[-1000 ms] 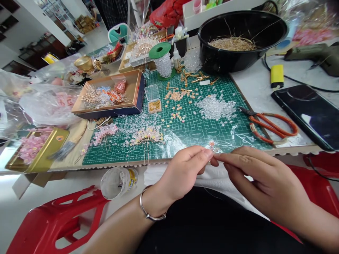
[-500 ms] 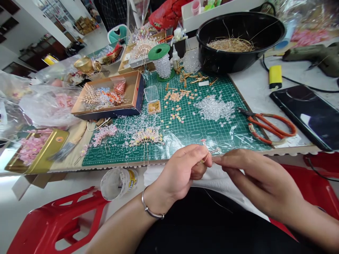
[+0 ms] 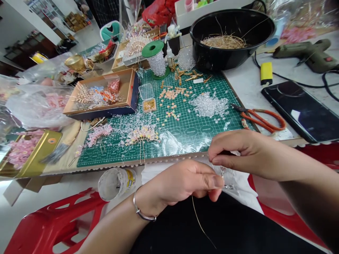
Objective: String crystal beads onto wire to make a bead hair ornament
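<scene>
My left hand point(image 3: 193, 180), with a silver bangle at the wrist, is closed in a pinch over my lap, just off the table's front edge. It grips a beaded wire piece point(image 3: 226, 181), whose clear beads show right of the thumb; the rest is hidden by my fingers. A thin gold wire point(image 3: 198, 220) trails below that hand across the dark clothing. My right hand point(image 3: 238, 151) is above and to the right, thumb and forefinger pinched together. A fine strand seems to run down from its fingertips, too thin to make out well.
A green cutting mat point(image 3: 182, 135) bears clear beads point(image 3: 210, 106), peach flower beads point(image 3: 169, 93) and a beaded hair comb point(image 3: 143, 135). Orange-handled pliers point(image 3: 265, 118) and a phone point(image 3: 304, 111) lie right. A black basin point(image 3: 219, 60) stands behind; a red stool point(image 3: 53, 218) is lower left.
My right hand has risen and turned over above my left, which has moved right and slightly down. Clear beads now show beside the left thumb, and the trailing wire hangs more visibly.
</scene>
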`<state>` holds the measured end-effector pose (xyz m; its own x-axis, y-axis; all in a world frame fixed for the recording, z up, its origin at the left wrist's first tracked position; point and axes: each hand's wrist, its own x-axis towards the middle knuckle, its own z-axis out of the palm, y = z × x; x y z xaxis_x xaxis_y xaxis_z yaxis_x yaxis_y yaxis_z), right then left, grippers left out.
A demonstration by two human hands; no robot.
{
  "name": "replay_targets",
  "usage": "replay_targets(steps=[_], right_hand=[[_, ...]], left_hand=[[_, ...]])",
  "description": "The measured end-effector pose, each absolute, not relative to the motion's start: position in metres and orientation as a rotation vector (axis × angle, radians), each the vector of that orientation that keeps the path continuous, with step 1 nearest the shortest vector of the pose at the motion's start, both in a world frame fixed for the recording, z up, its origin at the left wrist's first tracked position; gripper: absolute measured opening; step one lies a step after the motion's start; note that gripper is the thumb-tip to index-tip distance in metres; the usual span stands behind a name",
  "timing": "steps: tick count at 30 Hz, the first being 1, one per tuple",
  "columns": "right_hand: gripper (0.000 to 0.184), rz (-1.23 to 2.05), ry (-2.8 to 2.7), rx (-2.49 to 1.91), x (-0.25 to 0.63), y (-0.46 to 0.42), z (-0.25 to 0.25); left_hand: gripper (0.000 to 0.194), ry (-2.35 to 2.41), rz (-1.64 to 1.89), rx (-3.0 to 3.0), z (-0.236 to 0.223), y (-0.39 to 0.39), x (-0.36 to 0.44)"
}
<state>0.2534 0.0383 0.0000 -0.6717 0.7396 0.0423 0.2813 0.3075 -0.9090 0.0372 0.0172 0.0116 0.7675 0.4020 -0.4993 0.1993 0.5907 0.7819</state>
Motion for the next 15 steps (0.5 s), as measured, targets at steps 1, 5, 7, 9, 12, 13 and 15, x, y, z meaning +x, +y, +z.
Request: replay_targets(steps=[1, 5, 7, 9, 12, 13, 15], right_hand=[[0.019, 1.307, -2.174, -0.882, 0.254, 0.039, 0.004], [0.016, 1.030, -2.297, -0.896, 0.254, 0.028, 0.015], [0.015, 0.882, -2.305, -0.932, 0.255, 0.017, 0.018], [0.014, 0.805, -2.253, -1.003, 0.257, 0.007, 0.018], [0.012, 0.789, -2.188, -1.148, 0.259, -0.004, 0.011], [0.011, 0.780, -2.189, -1.178, 0.259, -0.007, 0.008], [0.012, 0.733, -2.186, -1.218, 0.258, -0.011, 0.003]], left_hand=[[0.041, 0.713, 0.097, 0.968, 0.011, 0.017, 0.037], [0.039, 0.773, 0.050, 0.943, 0.008, 0.017, 0.036], [0.039, 0.813, 0.097, 0.873, 0.005, 0.016, 0.034], [0.038, 0.832, 0.179, 0.783, -0.001, 0.015, 0.032], [0.034, 0.843, 0.290, 0.682, -0.009, 0.014, 0.031], [0.033, 0.848, 0.311, 0.665, -0.010, 0.014, 0.031], [0.031, 0.859, 0.329, 0.661, -0.011, 0.013, 0.032]])
